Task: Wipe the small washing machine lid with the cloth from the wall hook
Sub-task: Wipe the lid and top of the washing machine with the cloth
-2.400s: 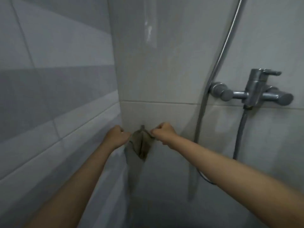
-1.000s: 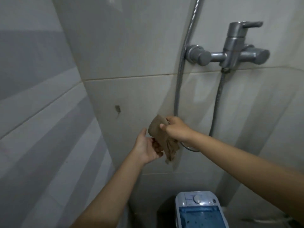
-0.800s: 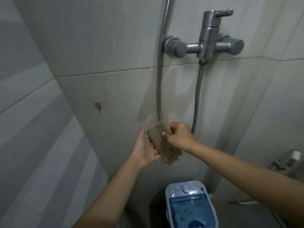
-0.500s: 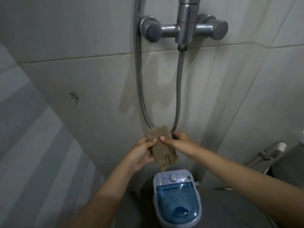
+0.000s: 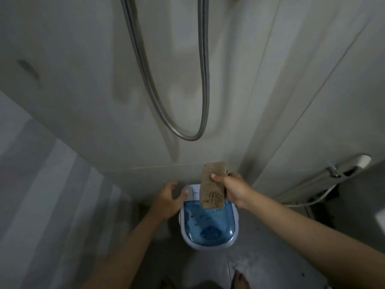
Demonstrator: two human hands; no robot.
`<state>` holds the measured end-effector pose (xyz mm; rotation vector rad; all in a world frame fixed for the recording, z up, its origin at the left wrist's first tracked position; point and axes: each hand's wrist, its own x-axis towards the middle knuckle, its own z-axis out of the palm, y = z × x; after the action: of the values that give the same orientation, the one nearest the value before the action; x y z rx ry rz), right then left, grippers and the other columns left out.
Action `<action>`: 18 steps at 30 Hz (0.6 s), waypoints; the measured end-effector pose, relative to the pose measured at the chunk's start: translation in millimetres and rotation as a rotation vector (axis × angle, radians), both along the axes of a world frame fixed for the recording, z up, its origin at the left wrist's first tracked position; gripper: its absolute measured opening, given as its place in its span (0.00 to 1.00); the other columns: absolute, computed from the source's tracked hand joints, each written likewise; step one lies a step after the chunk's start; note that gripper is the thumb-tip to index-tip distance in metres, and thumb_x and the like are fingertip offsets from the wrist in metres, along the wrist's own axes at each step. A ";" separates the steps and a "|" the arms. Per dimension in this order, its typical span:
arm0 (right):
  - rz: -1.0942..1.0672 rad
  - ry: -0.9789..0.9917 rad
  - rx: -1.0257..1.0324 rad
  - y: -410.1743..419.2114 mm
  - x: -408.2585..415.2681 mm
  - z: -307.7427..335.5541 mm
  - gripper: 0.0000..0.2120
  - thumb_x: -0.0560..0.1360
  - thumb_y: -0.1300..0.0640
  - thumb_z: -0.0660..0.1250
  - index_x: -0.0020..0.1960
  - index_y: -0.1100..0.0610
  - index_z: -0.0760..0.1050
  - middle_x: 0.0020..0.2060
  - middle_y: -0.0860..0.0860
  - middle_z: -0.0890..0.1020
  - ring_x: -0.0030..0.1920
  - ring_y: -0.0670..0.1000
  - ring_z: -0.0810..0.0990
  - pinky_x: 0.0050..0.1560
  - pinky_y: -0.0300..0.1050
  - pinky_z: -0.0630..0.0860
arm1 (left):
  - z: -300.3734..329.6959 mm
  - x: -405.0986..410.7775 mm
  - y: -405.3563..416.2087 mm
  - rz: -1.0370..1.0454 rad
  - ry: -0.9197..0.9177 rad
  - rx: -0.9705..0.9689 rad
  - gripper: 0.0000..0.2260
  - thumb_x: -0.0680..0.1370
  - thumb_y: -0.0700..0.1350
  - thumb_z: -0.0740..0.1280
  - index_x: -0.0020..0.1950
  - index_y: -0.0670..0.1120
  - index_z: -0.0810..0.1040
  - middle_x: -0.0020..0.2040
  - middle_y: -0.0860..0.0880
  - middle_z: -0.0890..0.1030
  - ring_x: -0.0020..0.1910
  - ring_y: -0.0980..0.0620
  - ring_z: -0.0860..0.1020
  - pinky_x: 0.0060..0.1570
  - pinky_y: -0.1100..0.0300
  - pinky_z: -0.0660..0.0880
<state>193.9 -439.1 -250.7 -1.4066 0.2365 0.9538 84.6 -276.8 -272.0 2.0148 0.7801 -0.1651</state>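
Observation:
The small washing machine [image 5: 233, 240] stands on the floor below me, white with a translucent blue lid [image 5: 208, 226]. A folded brown cloth [image 5: 212, 190] hangs in the air just above the machine's back edge, pinched by my right hand [image 5: 231, 188]. My left hand [image 5: 168, 201] is beside the machine's left back corner, fingers spread, holding nothing. The wall hook [image 5: 27, 68] is a blurred dark mark high on the left wall, bare.
A metal shower hose [image 5: 187, 136] loops down the tiled wall above the machine. A white pipe with a bracket [image 5: 333, 172] runs along the right wall. My bare feet [image 5: 239, 280] show at the bottom on the grey floor.
The cloth came off the hook and was folded between both hands. My left hand has let go; my right hand has lowered it toward the machine as my view tilted down.

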 end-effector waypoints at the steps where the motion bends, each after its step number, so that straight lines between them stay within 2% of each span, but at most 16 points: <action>1: 0.006 0.056 0.001 -2.7 1.6 -12.9 0.08 0.77 0.64 0.63 0.56 0.64 0.75 0.44 0.56 0.82 0.46 0.54 0.81 0.55 0.53 0.77 | -9.2 -6.0 -0.2 -0.129 0.021 0.099 0.25 0.75 0.51 0.69 0.69 0.42 0.68 0.60 0.51 0.70 0.66 0.48 0.70 0.60 0.61 0.64; 3: -0.007 0.146 0.006 -4.3 7.5 -44.5 0.07 0.78 0.66 0.62 0.54 0.63 0.76 0.40 0.55 0.84 0.41 0.52 0.83 0.46 0.48 0.81 | -30.5 -15.8 1.9 -0.351 -0.035 0.181 0.29 0.73 0.53 0.71 0.70 0.46 0.66 0.58 0.56 0.66 0.67 0.51 0.68 0.59 0.69 0.60; 5: -0.039 0.216 -0.006 -3.0 14.9 -82.1 0.07 0.78 0.64 0.61 0.54 0.62 0.75 0.38 0.56 0.85 0.33 0.51 0.85 0.32 0.43 0.83 | -62.6 -22.5 4.1 -0.493 -0.042 0.230 0.37 0.71 0.56 0.72 0.73 0.45 0.61 0.62 0.58 0.62 0.68 0.55 0.63 0.61 0.77 0.51; 6: -0.067 0.232 -0.028 -1.4 18.1 -96.9 0.07 0.79 0.62 0.60 0.55 0.61 0.74 0.40 0.57 0.84 0.33 0.51 0.85 0.28 0.43 0.82 | -78.4 -24.1 7.5 -0.544 -0.019 0.259 0.44 0.69 0.60 0.72 0.76 0.44 0.55 0.68 0.57 0.58 0.72 0.54 0.58 0.64 0.74 0.44; 7: -0.074 0.225 -0.058 1.8 21.7 -113.3 0.07 0.79 0.62 0.60 0.55 0.60 0.74 0.42 0.57 0.82 0.34 0.53 0.84 0.26 0.44 0.81 | -102.9 -25.0 12.2 -0.592 0.045 0.289 0.51 0.67 0.65 0.71 0.77 0.44 0.47 0.74 0.56 0.50 0.75 0.53 0.49 0.67 0.67 0.39; 8: -0.043 0.190 -0.107 4.9 25.5 -131.0 0.05 0.79 0.61 0.60 0.53 0.59 0.74 0.43 0.57 0.81 0.36 0.54 0.83 0.27 0.47 0.82 | -125.6 -26.8 15.4 -0.631 0.105 0.324 0.56 0.65 0.69 0.70 0.77 0.45 0.40 0.75 0.53 0.40 0.76 0.52 0.41 0.68 0.60 0.36; 9: 0.007 0.120 -0.159 10.4 30.8 -158.5 0.03 0.78 0.60 0.61 0.49 0.56 0.74 0.43 0.57 0.81 0.39 0.55 0.82 0.31 0.50 0.83 | -160.5 -27.3 20.4 -0.673 0.156 0.348 0.60 0.62 0.72 0.69 0.76 0.45 0.34 0.74 0.51 0.34 0.74 0.52 0.35 0.68 0.55 0.35; 11: 0.139 -0.129 -0.328 19.2 42.7 -185.6 0.03 0.70 0.58 0.66 0.43 0.53 0.77 0.42 0.56 0.84 0.42 0.58 0.84 0.44 0.56 0.83 | -196.9 -25.4 32.2 -0.748 0.233 0.370 0.65 0.58 0.74 0.69 0.72 0.46 0.26 0.73 0.48 0.27 0.72 0.50 0.30 0.70 0.50 0.34; 13: 0.252 -0.416 -0.434 29.2 53.6 -210.4 0.07 0.68 0.60 0.66 0.44 0.55 0.79 0.44 0.57 0.85 0.46 0.59 0.84 0.49 0.54 0.81 | -239.1 -23.2 41.9 -0.797 0.230 0.394 0.66 0.56 0.74 0.70 0.65 0.54 0.18 0.72 0.48 0.25 0.73 0.48 0.28 0.72 0.46 0.34; 15: 0.389 -0.705 -0.526 39.2 66.8 -230.7 0.08 0.70 0.63 0.64 0.48 0.60 0.79 0.45 0.59 0.84 0.47 0.60 0.82 0.47 0.50 0.78 | -275.4 -16.8 50.7 -0.847 0.221 0.429 0.67 0.55 0.73 0.72 0.59 0.57 0.14 0.70 0.47 0.22 0.72 0.47 0.27 0.72 0.46 0.33; 18: 0.624 -1.114 -0.706 53.2 78.4 -263.0 0.08 0.71 0.64 0.63 0.49 0.62 0.75 0.44 0.62 0.82 0.44 0.62 0.81 0.37 0.45 0.71 | -322.4 -10.3 57.6 -0.891 0.218 0.453 0.70 0.55 0.71 0.73 0.66 0.47 0.18 0.69 0.45 0.19 0.70 0.44 0.23 0.68 0.51 0.28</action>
<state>272.4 -385.9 -513.8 -2.5348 -0.8190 0.4168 74.3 -219.2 -594.4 2.6915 -0.0262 -0.7827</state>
